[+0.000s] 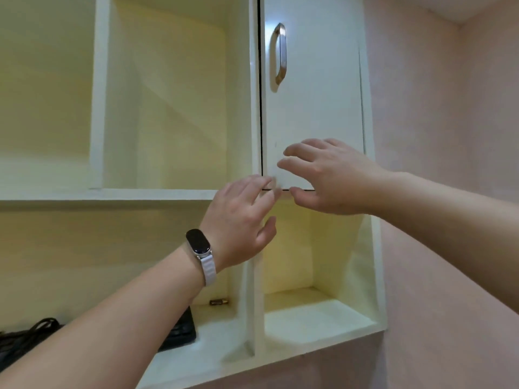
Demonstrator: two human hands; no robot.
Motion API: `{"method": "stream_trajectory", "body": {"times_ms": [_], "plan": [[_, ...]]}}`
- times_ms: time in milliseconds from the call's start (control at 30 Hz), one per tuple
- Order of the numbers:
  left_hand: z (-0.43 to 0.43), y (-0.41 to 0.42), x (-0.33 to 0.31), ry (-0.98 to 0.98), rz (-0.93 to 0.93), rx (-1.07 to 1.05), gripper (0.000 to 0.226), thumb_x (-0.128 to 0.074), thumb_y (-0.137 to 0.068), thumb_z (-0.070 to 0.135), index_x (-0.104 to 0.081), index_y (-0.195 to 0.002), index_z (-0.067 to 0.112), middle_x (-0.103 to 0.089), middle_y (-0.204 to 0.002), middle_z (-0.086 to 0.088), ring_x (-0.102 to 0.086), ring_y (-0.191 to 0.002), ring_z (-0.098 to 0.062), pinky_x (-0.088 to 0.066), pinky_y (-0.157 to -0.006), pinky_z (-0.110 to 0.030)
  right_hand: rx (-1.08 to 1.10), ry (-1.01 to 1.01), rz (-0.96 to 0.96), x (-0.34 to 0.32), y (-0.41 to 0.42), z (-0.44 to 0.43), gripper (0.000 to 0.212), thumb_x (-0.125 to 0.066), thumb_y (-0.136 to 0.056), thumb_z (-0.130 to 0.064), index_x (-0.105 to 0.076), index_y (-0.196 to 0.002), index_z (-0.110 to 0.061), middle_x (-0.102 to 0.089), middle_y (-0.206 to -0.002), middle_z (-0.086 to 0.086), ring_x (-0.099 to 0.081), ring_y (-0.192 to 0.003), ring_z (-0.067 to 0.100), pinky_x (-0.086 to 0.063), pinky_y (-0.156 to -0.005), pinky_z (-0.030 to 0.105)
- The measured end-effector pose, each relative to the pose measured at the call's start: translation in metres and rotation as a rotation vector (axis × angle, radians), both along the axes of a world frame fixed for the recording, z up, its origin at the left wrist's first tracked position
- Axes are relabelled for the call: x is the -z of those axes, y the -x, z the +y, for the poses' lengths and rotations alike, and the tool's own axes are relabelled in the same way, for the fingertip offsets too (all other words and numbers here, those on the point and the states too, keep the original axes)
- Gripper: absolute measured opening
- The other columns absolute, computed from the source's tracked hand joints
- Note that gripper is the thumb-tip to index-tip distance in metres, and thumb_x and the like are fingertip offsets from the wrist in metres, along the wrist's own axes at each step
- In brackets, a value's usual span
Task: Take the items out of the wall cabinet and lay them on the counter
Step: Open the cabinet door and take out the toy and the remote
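I look up into a pale wall cabinet (157,194). My left hand (241,220), with a dark band on its wrist, is raised in front of the middle shelf edge, fingers apart and holding nothing. My right hand (328,178) is spread open near the bottom corner of the closed white door (311,108). On the lower shelf lie a black flat device (182,329), partly hidden by my left forearm, a black cable bundle (31,332) at the far left, and a small brown cylinder (219,301) at the back.
The door has a metal handle (279,53). A vertical divider (254,310) splits the lower shelf; the right compartment (317,315) shows nothing in it. The upper open compartments show no items. A pink wall (449,164) is on the right.
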State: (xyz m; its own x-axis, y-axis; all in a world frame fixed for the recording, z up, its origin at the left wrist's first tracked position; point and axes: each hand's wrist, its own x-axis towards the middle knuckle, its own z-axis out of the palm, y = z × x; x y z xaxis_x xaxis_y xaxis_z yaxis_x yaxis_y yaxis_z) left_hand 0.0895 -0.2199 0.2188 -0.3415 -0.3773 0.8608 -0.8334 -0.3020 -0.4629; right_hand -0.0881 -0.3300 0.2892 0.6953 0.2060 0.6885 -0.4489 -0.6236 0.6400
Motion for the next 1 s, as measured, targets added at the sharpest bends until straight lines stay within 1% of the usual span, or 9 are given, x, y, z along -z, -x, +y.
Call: {"method": "stream_trajectory", "body": {"times_ms": [167, 267, 400, 600, 667, 733, 800, 900, 1000], "plan": [[-0.018, -0.011, 0.008, 0.125, -0.028, -0.053, 0.048, -0.062, -0.080, 0.030, -0.064, -0.124, 0.010, -0.057, -0.130, -0.017, -0.050, -0.121, -0.033, -0.038, -0.098, -0.044, -0.145, 0.140, 0.060, -0.014, -0.025, -0.024, 0.046, -0.046, -0.087, -0.044, -0.057, -0.124, -0.019, -0.054, -0.130, 0.005, -0.051, -0.119, 0.027, -0.045, -0.094, 0.044], [-0.021, -0.020, 0.015, 0.168, -0.052, -0.127, 0.048, -0.060, -0.083, 0.033, -0.064, -0.126, 0.012, -0.057, -0.133, -0.016, -0.053, -0.123, -0.034, -0.035, -0.105, -0.047, -0.247, 0.256, 0.073, -0.020, -0.042, -0.031, 0.049, -0.047, -0.088, -0.046, -0.057, -0.125, -0.016, -0.054, -0.133, 0.008, -0.048, -0.125, 0.028, -0.043, -0.098, 0.045], [-0.025, -0.026, 0.016, 0.183, -0.092, -0.167, 0.049, -0.056, -0.084, 0.037, -0.064, -0.127, 0.014, -0.058, -0.133, -0.013, -0.057, -0.118, -0.032, -0.033, -0.106, -0.046, -0.285, 0.400, 0.107, -0.029, -0.054, -0.037, 0.046, -0.044, -0.088, -0.047, -0.057, -0.118, -0.014, -0.055, -0.128, 0.008, -0.045, -0.128, 0.028, -0.037, -0.104, 0.044], [-0.032, -0.033, 0.016, 0.235, -0.136, -0.128, 0.047, -0.055, -0.080, 0.035, -0.067, -0.120, 0.013, -0.060, -0.131, -0.012, -0.054, -0.117, -0.028, -0.033, -0.103, -0.046, -0.310, 0.495, 0.099, -0.035, -0.057, -0.054, 0.048, -0.041, -0.094, -0.051, -0.061, -0.112, -0.011, -0.058, -0.126, 0.013, -0.044, -0.132, 0.031, -0.034, -0.109, 0.046], [-0.032, -0.034, 0.017, 0.237, -0.139, -0.123, 0.047, -0.055, -0.081, 0.035, -0.067, -0.120, 0.012, -0.059, -0.133, -0.013, -0.053, -0.117, -0.029, -0.034, -0.102, -0.047, -0.311, 0.527, 0.100, -0.037, -0.055, -0.048, 0.048, -0.039, -0.093, -0.050, -0.062, -0.108, -0.011, -0.060, -0.116, 0.013, -0.049, -0.123, 0.034, -0.036, -0.105, 0.047], [-0.032, -0.033, 0.017, 0.235, -0.136, -0.116, 0.046, -0.055, -0.081, 0.034, -0.064, -0.121, 0.013, -0.058, -0.134, -0.013, -0.053, -0.117, -0.030, -0.034, -0.102, -0.048, -0.354, 0.545, 0.098, -0.040, -0.052, -0.037, 0.043, -0.044, -0.088, -0.048, -0.063, -0.098, -0.011, -0.060, -0.099, 0.012, -0.055, -0.103, 0.036, -0.040, -0.098, 0.048], [-0.032, -0.032, 0.016, 0.232, -0.133, -0.111, 0.045, -0.055, -0.081, 0.033, -0.064, -0.121, 0.013, -0.058, -0.134, -0.014, -0.054, -0.116, -0.031, -0.034, -0.102, -0.048, -0.375, 0.562, 0.102, -0.042, -0.049, -0.029, 0.035, -0.048, -0.083, -0.045, -0.063, -0.087, -0.013, -0.055, -0.088, 0.009, -0.053, -0.089, 0.035, -0.042, -0.095, 0.048], [-0.031, -0.030, 0.016, 0.226, -0.119, -0.121, 0.045, -0.054, -0.082, 0.033, -0.067, -0.119, 0.012, -0.057, -0.134, -0.013, -0.054, -0.116, -0.031, -0.034, -0.102, -0.047, -0.342, 0.553, 0.128, -0.044, -0.041, -0.025, 0.035, -0.048, -0.079, -0.046, -0.063, -0.082, -0.015, -0.054, -0.087, 0.008, -0.051, -0.090, 0.034, -0.042, -0.097, 0.045], [-0.030, -0.028, 0.017, 0.218, -0.104, -0.127, 0.045, -0.054, -0.082, 0.033, -0.068, -0.120, 0.011, -0.057, -0.135, -0.013, -0.053, -0.117, -0.030, -0.034, -0.102, -0.047, -0.306, 0.549, 0.132, -0.045, -0.033, -0.022, 0.040, -0.047, -0.078, -0.050, -0.063, -0.088, -0.014, -0.055, -0.091, 0.008, -0.051, -0.092, 0.032, -0.036, -0.105, 0.044]]}}
